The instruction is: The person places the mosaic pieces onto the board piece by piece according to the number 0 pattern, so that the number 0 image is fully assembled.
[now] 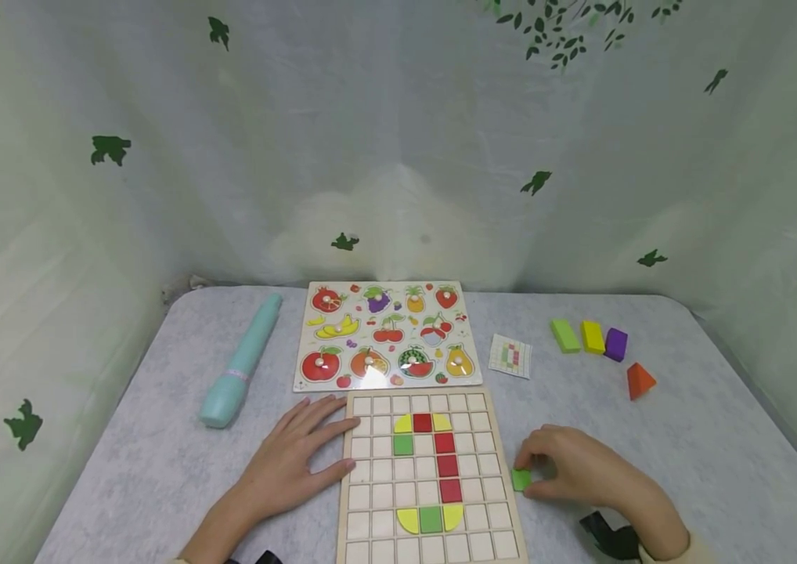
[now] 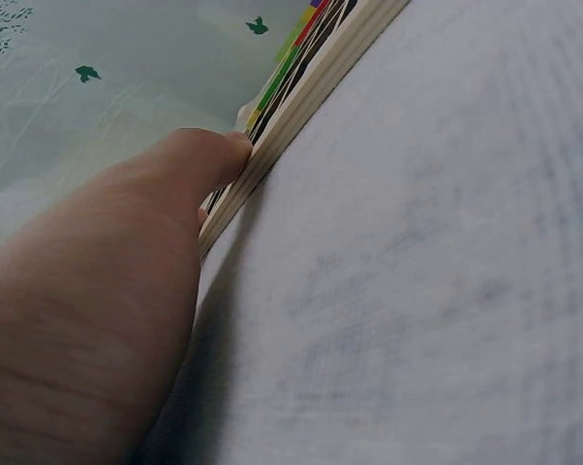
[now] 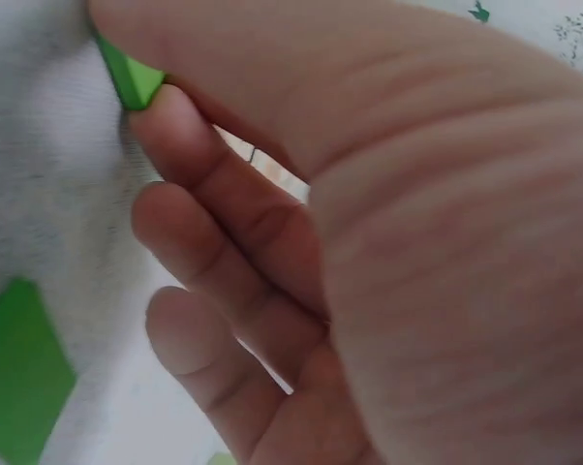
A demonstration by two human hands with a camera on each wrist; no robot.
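Note:
A wooden grid board [image 1: 381,497] lies flat in the head view, with red, green and yellow tiles in some of its squares. Just off its right edge, my right hand [image 1: 582,468] pinches a small green tile [image 1: 521,479] between thumb and fingers, low over the table. The right wrist view shows that green tile [image 3: 137,76] at the fingertips, its far part hidden by the thumb. My left hand [image 1: 291,458] lies spread at the board's left side, thumb and forefinger touching the edge. In the left wrist view the thumb [image 2: 209,155] meets the board's side.
Behind the board lies a fruit puzzle [image 1: 363,372]. A pattern card [image 1: 521,360] sits to its right. Farther right are green [image 1: 564,337], yellow [image 1: 592,337] and purple blocks [image 1: 616,345] and an orange wedge [image 1: 640,381]. A teal cylindrical case [image 1: 239,364] lies left.

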